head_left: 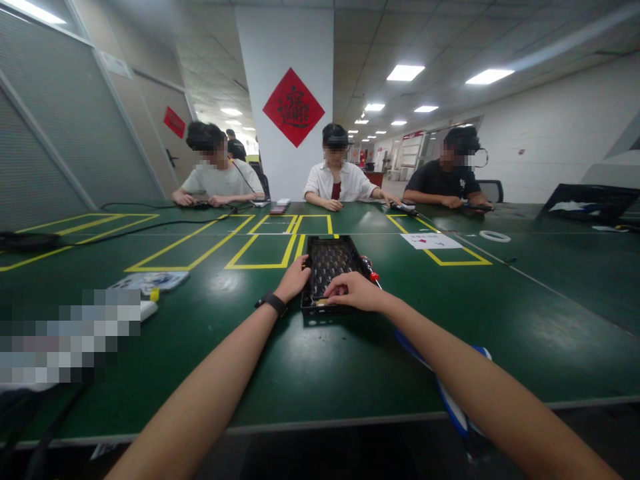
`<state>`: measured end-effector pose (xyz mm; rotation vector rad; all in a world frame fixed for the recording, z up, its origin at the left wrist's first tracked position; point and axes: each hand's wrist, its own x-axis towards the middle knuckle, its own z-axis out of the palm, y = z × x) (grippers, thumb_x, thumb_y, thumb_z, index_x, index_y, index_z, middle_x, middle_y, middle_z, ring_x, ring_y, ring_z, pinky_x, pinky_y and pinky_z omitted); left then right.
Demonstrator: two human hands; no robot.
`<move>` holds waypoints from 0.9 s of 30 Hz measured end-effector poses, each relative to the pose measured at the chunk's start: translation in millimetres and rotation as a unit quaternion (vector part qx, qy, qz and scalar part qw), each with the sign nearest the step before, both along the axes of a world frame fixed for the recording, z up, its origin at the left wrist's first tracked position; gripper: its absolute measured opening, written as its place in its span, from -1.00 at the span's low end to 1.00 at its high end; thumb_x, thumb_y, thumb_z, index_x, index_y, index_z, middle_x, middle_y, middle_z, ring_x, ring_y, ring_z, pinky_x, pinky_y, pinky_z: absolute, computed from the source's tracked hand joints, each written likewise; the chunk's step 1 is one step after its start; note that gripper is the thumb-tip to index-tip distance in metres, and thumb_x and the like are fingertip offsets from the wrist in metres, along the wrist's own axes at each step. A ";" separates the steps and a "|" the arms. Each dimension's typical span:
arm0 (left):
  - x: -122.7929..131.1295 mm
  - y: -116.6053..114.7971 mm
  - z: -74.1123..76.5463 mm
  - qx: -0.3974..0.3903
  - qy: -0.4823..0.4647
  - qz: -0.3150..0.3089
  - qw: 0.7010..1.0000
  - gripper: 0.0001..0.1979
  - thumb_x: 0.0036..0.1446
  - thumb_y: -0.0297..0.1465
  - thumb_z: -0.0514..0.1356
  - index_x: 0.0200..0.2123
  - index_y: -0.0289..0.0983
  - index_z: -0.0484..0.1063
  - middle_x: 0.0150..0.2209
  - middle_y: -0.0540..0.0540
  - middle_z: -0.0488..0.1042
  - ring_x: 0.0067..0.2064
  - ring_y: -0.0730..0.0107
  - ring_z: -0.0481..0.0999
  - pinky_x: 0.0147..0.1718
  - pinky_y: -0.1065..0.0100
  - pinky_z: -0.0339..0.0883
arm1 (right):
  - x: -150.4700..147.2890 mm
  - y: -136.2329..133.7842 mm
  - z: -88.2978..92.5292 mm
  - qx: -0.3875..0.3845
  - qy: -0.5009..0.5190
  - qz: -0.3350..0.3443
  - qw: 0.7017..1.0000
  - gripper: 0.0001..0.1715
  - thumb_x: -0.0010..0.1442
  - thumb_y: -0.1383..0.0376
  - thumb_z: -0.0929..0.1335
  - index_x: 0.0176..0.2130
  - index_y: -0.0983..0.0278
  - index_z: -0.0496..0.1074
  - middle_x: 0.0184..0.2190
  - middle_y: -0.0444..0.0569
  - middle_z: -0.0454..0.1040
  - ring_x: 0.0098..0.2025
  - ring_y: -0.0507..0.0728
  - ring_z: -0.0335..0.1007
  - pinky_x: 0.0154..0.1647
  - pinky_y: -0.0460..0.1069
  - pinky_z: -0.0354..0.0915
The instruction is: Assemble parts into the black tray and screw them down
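A black rectangular plastic case (305, 293), open at the top, lies on the green table with its long side pointing away from me. Several rows of light spots or small parts show inside. My left hand (294, 279) grips its left wall, thumb over the rim. Over the near end of the case, my right hand (356, 292) has its fingers pinched together; what they hold is hidden. Just below those fingertips sits a small yellowish piece (324, 303), perhaps a circuit board. Against the case's right side rests a screwdriver (374, 275) with a red and black handle.
A blue-and-white handled tool (453, 403) lies partly beneath my right forearm. A white sheet (433, 241) and a white ring (495, 237) are farther right. Yellow tape outlines mark the table (240, 373). Boxes (173, 280) stand left. Three people sit across the table.
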<state>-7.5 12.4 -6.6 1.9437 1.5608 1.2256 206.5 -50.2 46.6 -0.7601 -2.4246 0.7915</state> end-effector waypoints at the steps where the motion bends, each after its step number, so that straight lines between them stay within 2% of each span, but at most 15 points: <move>1: -0.3 0.6 -0.5 -0.001 0.000 0.000 1.000 -0.45 -0.01 -0.48 -0.02 0.12 -0.39 0.16 0.09 -0.23 0.28 0.11 0.22 0.26 0.12 0.21 0.11 | -0.2 -0.2 -0.3 -0.006 0.004 -0.002 1.000 -0.65 -0.02 0.17 0.40 -0.26 0.37 0.51 -0.47 -0.05 0.48 -0.50 -0.04 0.26 -0.48 -0.15 0.15; 9: -0.7 2.8 -2.7 0.010 -0.001 -0.004 1.000 -0.45 -0.03 -0.49 -0.03 0.10 -0.40 0.19 0.09 -0.23 0.28 0.09 0.22 0.28 0.12 0.20 0.11 | 0.1 0.5 -2.9 -0.035 0.018 0.008 0.999 -0.64 -0.01 0.16 0.40 -0.26 0.37 0.48 -0.47 -0.05 0.48 -0.46 -0.02 0.32 -0.43 -0.13 0.22; 20: -2.0 3.0 -2.9 0.006 -0.035 -0.010 0.999 -0.45 -0.06 -0.49 0.00 0.08 -0.35 0.21 0.08 -0.21 0.30 0.08 0.24 0.29 0.09 0.23 0.14 | 1.0 -1.2 0.5 -0.022 -0.008 0.005 1.000 -0.65 -0.01 0.16 0.40 -0.27 0.37 0.51 -0.47 -0.05 0.48 -0.47 -0.03 0.30 -0.44 -0.14 0.20; 24: -1.0 5.9 -3.0 -0.033 -0.069 0.034 0.997 -0.44 -0.08 -0.47 0.03 0.08 -0.31 0.21 -0.01 -0.20 0.37 0.00 0.26 0.37 0.00 0.25 0.23 | -3.7 4.5 5.5 -0.058 -0.019 0.028 0.998 -0.61 -0.07 0.16 0.42 -0.27 0.40 0.51 -0.49 -0.05 0.48 -0.48 -0.03 0.32 -0.44 -0.14 0.21; 27: -0.6 7.5 -3.5 -0.040 -0.057 0.049 0.996 -0.47 -0.04 -0.44 0.02 0.08 -0.29 0.22 -0.03 -0.19 0.40 -0.04 0.27 0.40 -0.02 0.24 0.24 | -8.6 13.2 8.2 -0.090 -0.041 0.065 0.993 -0.59 -0.08 0.16 0.43 -0.28 0.41 0.50 -0.49 -0.04 0.48 -0.49 -0.03 0.33 -0.44 -0.13 0.23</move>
